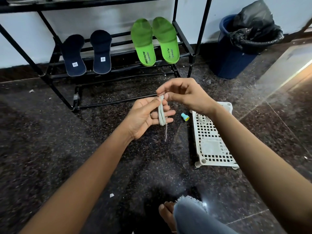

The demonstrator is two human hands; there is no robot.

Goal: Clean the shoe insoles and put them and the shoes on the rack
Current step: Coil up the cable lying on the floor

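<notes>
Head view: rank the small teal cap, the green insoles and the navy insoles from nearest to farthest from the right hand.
1. Small teal cap, on the floor just below the right hand.
2. Green insoles, leaning on the rack ahead, slightly left.
3. Navy insoles, same rack, farther left.

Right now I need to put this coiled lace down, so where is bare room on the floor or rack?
Bare floor lies left of the left hand holding the lace, before the rack; a gap on its shelf parts the navy insoles from the green insoles. Crowded rightward: blue cap, tray.
</notes>
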